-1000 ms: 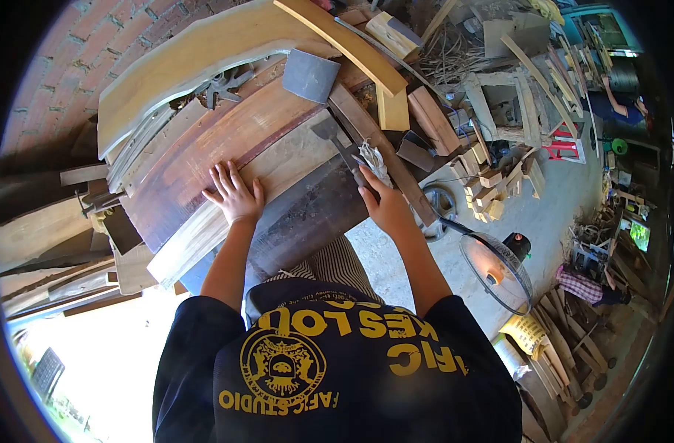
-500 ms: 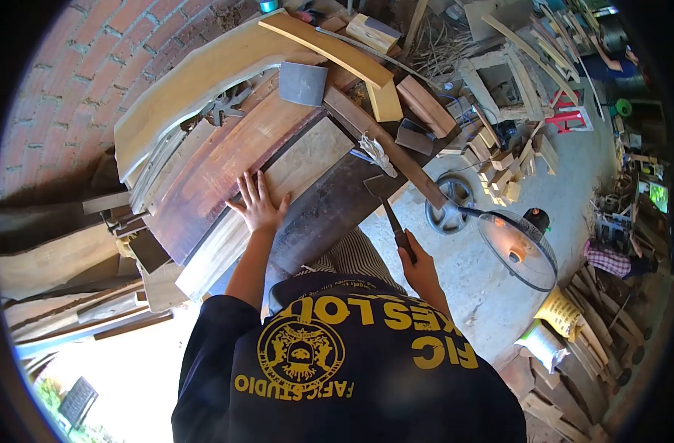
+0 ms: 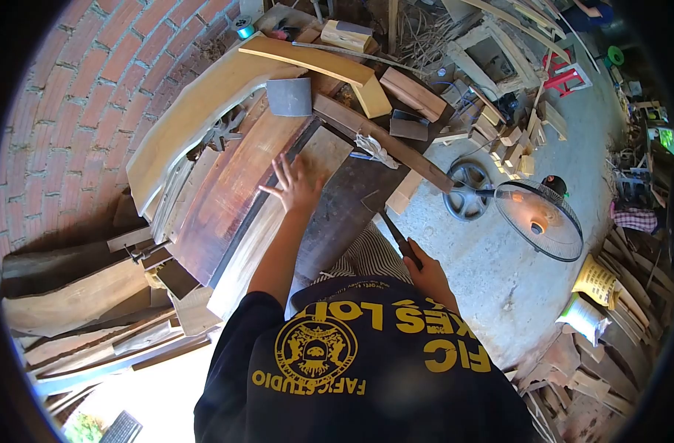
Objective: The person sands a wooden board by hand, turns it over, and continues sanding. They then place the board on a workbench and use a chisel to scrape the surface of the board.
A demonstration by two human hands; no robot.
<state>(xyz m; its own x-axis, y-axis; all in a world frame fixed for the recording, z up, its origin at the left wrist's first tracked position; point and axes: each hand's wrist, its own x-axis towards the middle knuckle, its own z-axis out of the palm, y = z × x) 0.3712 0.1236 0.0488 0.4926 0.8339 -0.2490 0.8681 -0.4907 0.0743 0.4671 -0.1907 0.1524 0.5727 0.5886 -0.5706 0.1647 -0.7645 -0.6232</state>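
A long pale board (image 3: 258, 230) lies on the dark tabletop (image 3: 344, 188), beside a reddish-brown plank (image 3: 230, 188). My left hand (image 3: 301, 190) is over the pale board with its fingers spread, holding nothing; whether the palm touches the wood I cannot tell. My right hand (image 3: 427, 275) is closed around the dark handle of a putty knife (image 3: 397, 238), whose flat blade points toward the tabletop near its right edge. A crumpled whitish rag (image 3: 376, 150) and a blue pen-like stick lie just beyond the blade.
A grey sandpaper sheet (image 3: 289, 97) lies on the planks at the back. A brown wooden bar (image 3: 385, 140) juts past the table edge. To the right stand a fan (image 3: 537, 221), wood offcuts (image 3: 510, 151) and a red stool (image 3: 569, 72). A brick wall (image 3: 93, 96) rises at left.
My left hand has moved forward along the pale board toward its far end, fingers spreading wider. My right hand keeps hold of the putty knife. The whole view has shifted somewhat.
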